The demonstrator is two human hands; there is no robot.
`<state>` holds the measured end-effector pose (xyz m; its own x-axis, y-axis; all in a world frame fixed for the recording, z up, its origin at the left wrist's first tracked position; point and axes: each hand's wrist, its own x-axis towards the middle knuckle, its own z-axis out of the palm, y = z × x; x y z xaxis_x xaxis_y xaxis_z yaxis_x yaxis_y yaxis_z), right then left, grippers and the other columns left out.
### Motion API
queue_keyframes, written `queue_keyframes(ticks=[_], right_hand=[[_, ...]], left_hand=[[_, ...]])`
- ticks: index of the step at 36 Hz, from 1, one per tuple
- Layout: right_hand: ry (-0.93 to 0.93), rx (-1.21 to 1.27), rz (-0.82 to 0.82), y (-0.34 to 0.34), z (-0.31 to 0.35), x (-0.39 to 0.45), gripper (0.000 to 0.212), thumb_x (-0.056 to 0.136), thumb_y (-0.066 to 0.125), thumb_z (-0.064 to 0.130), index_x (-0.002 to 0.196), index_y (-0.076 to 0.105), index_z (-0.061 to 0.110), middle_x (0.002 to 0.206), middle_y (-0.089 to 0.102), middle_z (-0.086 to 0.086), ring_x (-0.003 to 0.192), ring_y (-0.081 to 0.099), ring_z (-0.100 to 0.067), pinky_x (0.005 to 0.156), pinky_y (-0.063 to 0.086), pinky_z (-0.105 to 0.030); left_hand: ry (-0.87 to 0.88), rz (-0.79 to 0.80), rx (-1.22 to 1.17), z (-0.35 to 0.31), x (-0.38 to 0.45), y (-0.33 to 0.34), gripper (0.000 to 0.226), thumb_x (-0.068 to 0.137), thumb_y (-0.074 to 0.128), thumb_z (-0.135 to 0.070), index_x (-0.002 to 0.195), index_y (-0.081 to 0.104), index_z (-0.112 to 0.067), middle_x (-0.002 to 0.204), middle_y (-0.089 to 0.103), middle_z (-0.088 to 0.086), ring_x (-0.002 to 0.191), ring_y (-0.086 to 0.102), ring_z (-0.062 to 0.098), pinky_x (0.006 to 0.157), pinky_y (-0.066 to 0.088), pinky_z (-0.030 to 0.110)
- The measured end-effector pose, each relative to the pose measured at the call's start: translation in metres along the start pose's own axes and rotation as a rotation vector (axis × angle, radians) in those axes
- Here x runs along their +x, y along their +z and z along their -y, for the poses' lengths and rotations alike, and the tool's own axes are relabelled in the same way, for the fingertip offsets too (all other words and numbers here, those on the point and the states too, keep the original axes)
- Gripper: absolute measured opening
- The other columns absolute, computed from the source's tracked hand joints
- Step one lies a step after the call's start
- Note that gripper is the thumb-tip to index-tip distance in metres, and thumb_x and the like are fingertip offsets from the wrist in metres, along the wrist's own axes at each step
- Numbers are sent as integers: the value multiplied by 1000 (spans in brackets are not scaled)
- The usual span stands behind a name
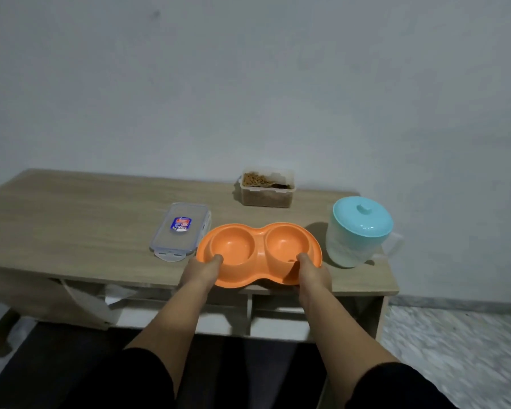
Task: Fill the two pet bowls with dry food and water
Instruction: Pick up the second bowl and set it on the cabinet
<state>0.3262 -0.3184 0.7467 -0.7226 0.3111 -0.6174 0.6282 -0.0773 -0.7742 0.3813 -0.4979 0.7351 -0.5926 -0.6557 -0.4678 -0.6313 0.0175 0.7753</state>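
Observation:
An orange double pet bowl [258,250] sits at the front edge of the wooden table [71,219], both of its cups empty. My left hand [202,271] grips its near left rim, thumb over the edge. My right hand [311,271] grips the near right rim the same way. Behind the bowl stands an open clear container of brown dry food [267,187]. To the right is a translucent jug with a turquoise lid [359,231], its handle pointing right.
The clear container lid [181,231] with a blue label lies flat just left of the bowl. A pale wall rises right behind the table. Open shelves sit under the tabletop, and speckled floor shows at the right.

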Motion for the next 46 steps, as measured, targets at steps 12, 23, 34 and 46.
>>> queue_keyframes(ticks=[12,23,34,46], right_hand=[[37,-92,-139,27,16,22,63,81,68,43,128,51,5,125,54,-14,105,59,-32,78,47,-39],[-9,-270,-106,27,16,62,61,85,64,39,135,46,8,129,53,-16,111,56,-33,84,46,-39],[-54,-414,-96,24,15,83,65,81,64,43,130,51,3,133,48,-16,112,55,-32,84,45,-37],[-105,-560,-101,29,18,86,63,87,56,43,132,48,-1,138,37,-17,120,49,-33,92,45,-38]], left_hand=[[-25,15,187,-10,56,12,56,84,57,-49,122,58,-7,113,64,15,103,61,34,93,50,43],[-27,22,236,-8,74,38,50,86,57,-45,121,59,-10,113,65,14,103,61,33,88,49,39],[-52,-39,277,-6,87,54,58,83,56,-50,114,62,-2,115,60,19,98,59,32,78,45,35],[-102,-44,298,-12,90,57,58,82,54,-51,109,63,-1,117,57,21,94,57,31,74,42,33]])
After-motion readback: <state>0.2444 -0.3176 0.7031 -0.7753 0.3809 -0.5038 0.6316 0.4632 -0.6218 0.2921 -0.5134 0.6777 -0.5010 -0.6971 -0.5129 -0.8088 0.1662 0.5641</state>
